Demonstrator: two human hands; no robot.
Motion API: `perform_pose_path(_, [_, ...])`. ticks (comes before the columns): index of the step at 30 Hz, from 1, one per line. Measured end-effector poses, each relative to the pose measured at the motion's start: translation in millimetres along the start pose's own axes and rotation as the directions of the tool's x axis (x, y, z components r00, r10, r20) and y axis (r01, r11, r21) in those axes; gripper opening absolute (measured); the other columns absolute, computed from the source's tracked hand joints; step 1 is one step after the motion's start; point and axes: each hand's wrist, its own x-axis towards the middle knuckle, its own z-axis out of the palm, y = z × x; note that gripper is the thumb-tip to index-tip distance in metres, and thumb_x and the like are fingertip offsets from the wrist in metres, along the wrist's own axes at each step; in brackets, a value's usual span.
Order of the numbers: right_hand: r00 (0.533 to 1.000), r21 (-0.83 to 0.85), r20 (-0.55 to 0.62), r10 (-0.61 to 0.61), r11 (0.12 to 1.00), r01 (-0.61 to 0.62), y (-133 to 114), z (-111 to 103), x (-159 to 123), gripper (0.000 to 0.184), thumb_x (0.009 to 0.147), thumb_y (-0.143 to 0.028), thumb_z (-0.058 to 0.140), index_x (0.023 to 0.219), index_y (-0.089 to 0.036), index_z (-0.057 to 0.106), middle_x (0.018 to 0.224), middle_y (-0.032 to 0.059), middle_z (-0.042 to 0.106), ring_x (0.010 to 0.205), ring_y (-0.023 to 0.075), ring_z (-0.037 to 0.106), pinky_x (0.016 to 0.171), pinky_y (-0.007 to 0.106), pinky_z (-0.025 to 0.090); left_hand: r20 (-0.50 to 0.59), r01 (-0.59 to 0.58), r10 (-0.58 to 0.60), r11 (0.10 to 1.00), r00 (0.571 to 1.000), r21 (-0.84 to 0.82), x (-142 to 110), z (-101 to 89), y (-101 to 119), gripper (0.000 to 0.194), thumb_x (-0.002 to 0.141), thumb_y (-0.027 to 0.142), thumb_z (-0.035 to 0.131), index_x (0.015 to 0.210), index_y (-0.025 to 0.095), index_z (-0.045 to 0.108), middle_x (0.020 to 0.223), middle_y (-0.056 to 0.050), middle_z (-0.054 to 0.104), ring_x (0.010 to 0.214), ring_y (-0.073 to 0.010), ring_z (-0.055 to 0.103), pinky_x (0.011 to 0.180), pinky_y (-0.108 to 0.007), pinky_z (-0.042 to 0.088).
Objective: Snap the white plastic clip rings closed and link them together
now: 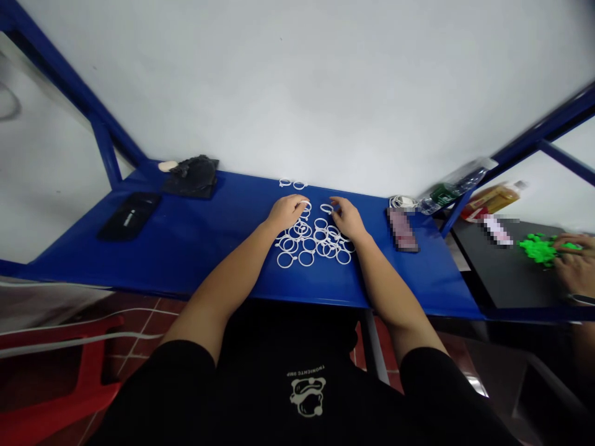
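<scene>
Many thin white rings with small tabs, such as this ring (285,259), lie in a loose, overlapping pile on the blue table (186,248). At the far left of the pile, my left hand (284,212) has its fingers curled round a white ring (305,203) at the fingertips. Opposite it, my right hand (348,218) pinches another white ring (326,209) between thumb and fingers. Two more rings (300,185) lie apart from the pile, near the wall.
A black pouch (130,215) and dark plastic (193,178) lie on the left. On the right are a phone (403,229), a white cable (402,202) and a bottle (458,186). Further right, another person's hand (576,263) touches green pieces (539,249).
</scene>
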Motion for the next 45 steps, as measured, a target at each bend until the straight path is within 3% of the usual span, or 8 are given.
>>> perform_pose_path(6, [0.999,-0.111,-0.021,0.042,0.993,-0.044,7.8,-1.9,2.3,0.033,0.091,-0.020,0.061,0.120,-0.022,0.078,0.104,0.0098,0.077,0.094,0.0274,0.070,0.090,0.042,0.059,0.004,0.001,-0.001,1.000,1.000,-0.003,0.2,1.2,-0.5,0.029,0.107,0.022,0.054,0.119,0.020,0.081,0.121,-0.008,0.082,0.116,-0.0232,0.075,0.107,-0.037,0.057])
perform_pose_path(13, [0.998,-0.111,-0.010,0.061,0.992,-0.062,12.2,-0.3,2.5,0.031,0.098,-0.023,0.053,0.115,-0.021,0.080,0.107,0.0116,0.076,0.098,0.0286,0.069,0.092,0.043,0.058,0.007,0.008,-0.008,1.000,1.000,-0.004,0.6,1.7,-2.6,0.027,0.107,0.024,0.057,0.118,0.021,0.081,0.121,-0.008,0.082,0.115,-0.0232,0.075,0.106,-0.037,0.057])
perform_pose_path(16, [0.996,-0.115,-0.065,0.055,0.991,-0.062,13.0,-4.4,2.3,0.029,0.104,-0.038,0.056,0.102,-0.022,0.080,0.098,0.0107,0.075,0.093,0.0278,0.067,0.091,0.042,0.057,0.016,0.009,-0.009,1.000,1.000,-0.015,0.5,1.7,-1.9,0.026,0.107,0.025,0.058,0.118,0.021,0.081,0.120,-0.008,0.082,0.114,-0.0233,0.075,0.106,-0.038,0.057])
perform_pose_path(20, [0.997,-0.190,-0.077,-0.004,0.982,-0.011,13.6,-12.1,1.5,0.052,0.103,-0.063,0.062,0.075,-0.022,0.077,0.103,0.0146,0.075,0.105,0.0322,0.065,0.104,0.051,0.054,0.009,0.006,-0.005,1.000,1.000,-0.022,0.5,2.5,-1.1,0.026,0.107,0.026,0.059,0.118,0.020,0.081,0.121,-0.009,0.082,0.115,-0.0239,0.075,0.106,-0.038,0.056])
perform_pose_path(23, [0.997,-0.200,-0.001,-0.079,0.977,0.077,11.6,-13.1,0.2,0.045,0.096,-0.066,0.073,0.097,-0.023,0.086,0.136,0.0168,0.071,0.131,0.0404,0.059,0.118,0.065,0.043,0.005,0.010,-0.010,1.000,1.000,-0.014,0.3,3.2,-0.5,0.025,0.107,0.025,0.059,0.117,0.021,0.082,0.120,-0.009,0.082,0.115,-0.0239,0.075,0.106,-0.038,0.057])
perform_pose_path(26, [0.990,-0.146,0.038,-0.137,0.979,0.141,7.7,-11.0,-0.5,0.045,0.097,-0.058,0.076,0.127,-0.026,0.083,0.150,0.0157,0.065,0.140,0.0403,0.055,0.122,0.065,0.041,0.012,0.012,-0.012,1.000,1.000,-0.014,0.2,3.1,0.3,0.025,0.106,0.025,0.060,0.117,0.021,0.082,0.119,-0.008,0.083,0.112,-0.0232,0.076,0.104,-0.037,0.057])
perform_pose_path(37, [0.976,-0.006,0.021,-0.215,0.977,0.215,-36.5,-12.1,-7.3,0.041,0.105,-0.057,0.065,0.125,-0.024,0.078,0.110,0.0111,0.079,0.101,0.0286,0.071,0.098,0.043,0.057,-0.018,0.094,-0.100,0.971,0.995,-0.218,0.2,9.9,15.5,0.022,0.103,0.029,0.065,0.113,0.019,0.081,0.098,-0.007,0.083,0.080,-0.0174,0.073,0.081,-0.032,0.060])
perform_pose_path(45, [0.987,0.028,0.009,-0.161,0.987,0.161,-46.9,-7.6,-12.5,0.044,0.109,-0.059,0.052,0.116,-0.022,0.075,0.097,0.0086,0.077,0.085,0.0233,0.069,0.082,0.034,0.054,0.057,0.111,-0.096,0.897,0.994,-0.428,-2.8,21.7,26.9,0.031,0.101,0.029,0.067,0.129,0.017,0.074,0.092,-0.005,0.080,0.073,-0.0154,0.072,0.072,-0.030,0.062])
